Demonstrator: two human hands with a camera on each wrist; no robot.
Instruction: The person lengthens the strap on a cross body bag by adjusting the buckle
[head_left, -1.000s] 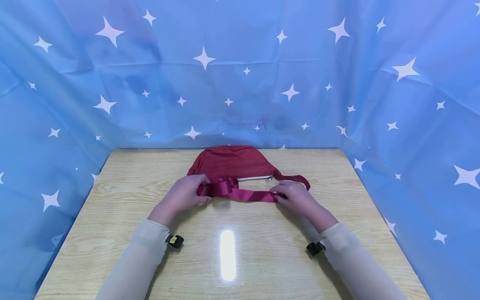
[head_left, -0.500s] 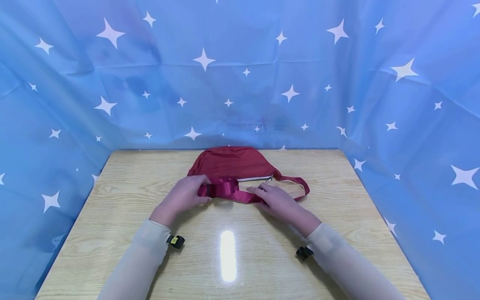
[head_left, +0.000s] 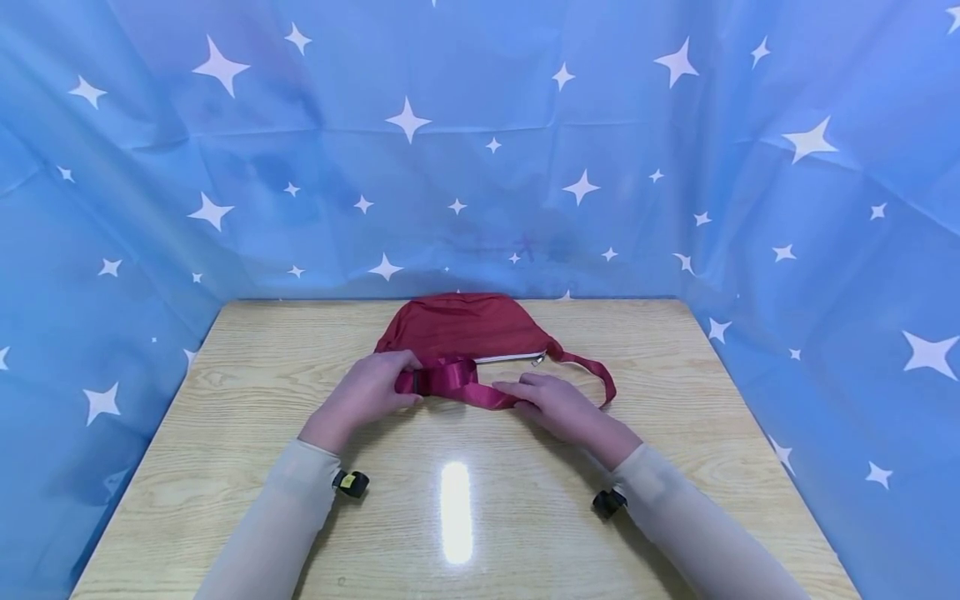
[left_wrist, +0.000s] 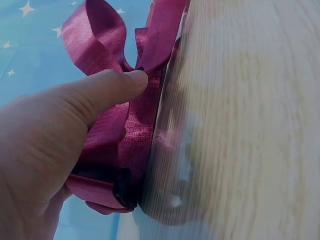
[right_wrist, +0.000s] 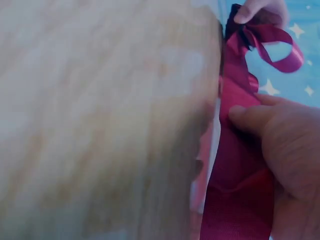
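A dark red waist bag [head_left: 465, 327] lies toward the table's far edge, its white zipper along the near side. Its shiny maroon strap [head_left: 491, 397] runs in front of it, looped up near the left end. At that end my left hand [head_left: 367, 385] grips the strap by a black buckle [left_wrist: 122, 187]; the left wrist view shows the thumb pressing on the webbing. Farther right, my right hand [head_left: 558, 404] pinches the same strap between thumb and fingers. Beyond it the strap curves back up to the bag's right corner. The fingers under the strap are partly hidden.
The light wooden table [head_left: 390, 533] reflects a bright strip of light near its middle. A blue curtain with white stars [head_left: 480, 167] hangs behind and on both sides. Small black cameras [head_left: 609, 503] sit on both wrists.
My right hand has slid left along the strap, closer to the left hand, then stayed about there. The strap's right-hand loop has narrowed and shifted slightly. My left hand has barely moved.
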